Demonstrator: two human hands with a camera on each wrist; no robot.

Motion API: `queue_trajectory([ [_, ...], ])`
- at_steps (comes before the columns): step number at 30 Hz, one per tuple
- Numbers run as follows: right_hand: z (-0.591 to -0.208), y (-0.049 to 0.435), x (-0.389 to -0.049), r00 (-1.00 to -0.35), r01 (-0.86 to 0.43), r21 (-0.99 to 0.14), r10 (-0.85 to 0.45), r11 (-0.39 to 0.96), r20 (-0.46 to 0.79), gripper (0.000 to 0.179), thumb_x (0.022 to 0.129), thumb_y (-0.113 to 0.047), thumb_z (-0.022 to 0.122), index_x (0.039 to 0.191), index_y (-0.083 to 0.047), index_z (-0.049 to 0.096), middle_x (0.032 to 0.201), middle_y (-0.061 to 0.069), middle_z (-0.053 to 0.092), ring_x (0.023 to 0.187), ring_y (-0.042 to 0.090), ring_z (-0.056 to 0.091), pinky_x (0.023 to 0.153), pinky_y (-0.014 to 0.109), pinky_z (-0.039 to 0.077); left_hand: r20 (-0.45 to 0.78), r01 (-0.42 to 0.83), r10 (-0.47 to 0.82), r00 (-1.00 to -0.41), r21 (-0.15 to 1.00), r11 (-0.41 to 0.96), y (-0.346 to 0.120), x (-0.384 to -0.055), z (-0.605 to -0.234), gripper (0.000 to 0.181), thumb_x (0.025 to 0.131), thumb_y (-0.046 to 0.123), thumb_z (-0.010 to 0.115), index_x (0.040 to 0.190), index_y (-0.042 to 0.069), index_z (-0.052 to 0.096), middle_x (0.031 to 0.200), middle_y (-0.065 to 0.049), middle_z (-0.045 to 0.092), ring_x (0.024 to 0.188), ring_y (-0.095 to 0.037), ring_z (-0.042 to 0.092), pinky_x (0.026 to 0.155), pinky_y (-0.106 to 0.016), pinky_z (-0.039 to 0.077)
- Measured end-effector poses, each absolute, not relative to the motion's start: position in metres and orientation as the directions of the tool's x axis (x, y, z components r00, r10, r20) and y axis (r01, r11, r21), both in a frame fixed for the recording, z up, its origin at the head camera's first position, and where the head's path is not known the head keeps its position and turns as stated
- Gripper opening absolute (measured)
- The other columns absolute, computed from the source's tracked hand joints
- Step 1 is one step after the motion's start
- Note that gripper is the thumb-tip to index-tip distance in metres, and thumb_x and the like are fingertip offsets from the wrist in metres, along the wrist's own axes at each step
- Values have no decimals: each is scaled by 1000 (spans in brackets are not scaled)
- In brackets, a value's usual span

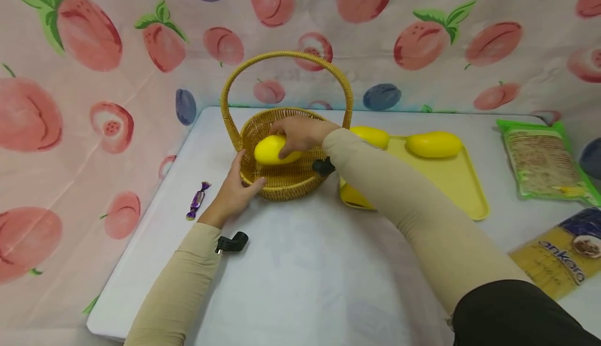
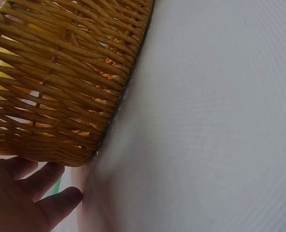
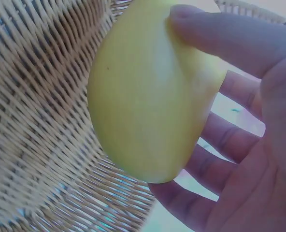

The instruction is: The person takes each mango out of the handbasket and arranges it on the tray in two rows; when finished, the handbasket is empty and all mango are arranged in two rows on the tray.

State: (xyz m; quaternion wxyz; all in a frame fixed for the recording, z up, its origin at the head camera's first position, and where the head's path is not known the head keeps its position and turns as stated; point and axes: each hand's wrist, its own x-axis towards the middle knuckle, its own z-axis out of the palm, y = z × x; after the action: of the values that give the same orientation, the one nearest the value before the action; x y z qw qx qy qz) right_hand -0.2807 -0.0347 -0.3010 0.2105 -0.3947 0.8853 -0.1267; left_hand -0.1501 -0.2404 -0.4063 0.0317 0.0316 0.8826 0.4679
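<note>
A wicker basket (image 1: 286, 192) with a tall arched handle stands on the white table. My right hand (image 1: 302, 132) holds a yellow mango (image 1: 272, 150) inside the basket's opening. In the right wrist view, the thumb lies over the mango (image 3: 148, 96) and the fingers curl behind it, with woven wall around. At the basket's left front, my left hand (image 1: 237, 192) grips the rim, thumb toward the front. In the left wrist view, its fingers (image 2: 41, 181) touch the outside of the basket (image 2: 61, 82).
Right of the basket lies a yellow tray (image 1: 436, 179) bearing mangoes (image 1: 434, 144), partly hidden by my right sleeve. A wrapped candy (image 1: 198, 201) is left of the basket. Far right are a green-edged food packet (image 1: 542, 160) and a pasta bag (image 1: 563, 252). Fruit-patterned cloth (image 1: 366, 38) hangs behind.
</note>
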Motion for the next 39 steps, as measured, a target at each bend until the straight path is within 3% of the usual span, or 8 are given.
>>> queue_trajectory([
  [14,-280,18,-251,-629,-634,-439,-755,636,-185,64,90,-33,76,146,-16,50,142,1,53,125,21,48,106,40,39,-42,16,91,-995,828,561,-242,-146,-408,94,97,42,61,162,17,-2,166,-16,5,150,-35,11,119,-55,13],
  [24,-274,69,-232,-620,-670,-410,-770,619,-150,65,90,-31,77,146,-11,51,144,8,52,130,28,46,110,45,36,-39,25,98,-994,819,574,-241,-147,-409,93,98,42,60,162,16,-3,166,-17,5,150,-36,11,119,-55,13],
  [31,-274,117,-219,-695,-617,-415,-711,668,-111,63,88,-31,80,142,-11,56,136,10,58,120,29,52,105,49,41,-25,28,85,-996,823,567,-241,-150,-409,94,98,42,61,162,18,-4,166,-16,3,150,-34,8,119,-53,12],
  [39,-286,186,-201,-793,-504,-411,-595,760,-128,65,87,-34,80,141,-7,57,135,14,58,121,33,53,104,55,41,-40,21,94,-995,820,572,-238,-149,-406,93,98,41,60,161,18,-5,166,-16,1,150,-35,7,119,-54,11],
])
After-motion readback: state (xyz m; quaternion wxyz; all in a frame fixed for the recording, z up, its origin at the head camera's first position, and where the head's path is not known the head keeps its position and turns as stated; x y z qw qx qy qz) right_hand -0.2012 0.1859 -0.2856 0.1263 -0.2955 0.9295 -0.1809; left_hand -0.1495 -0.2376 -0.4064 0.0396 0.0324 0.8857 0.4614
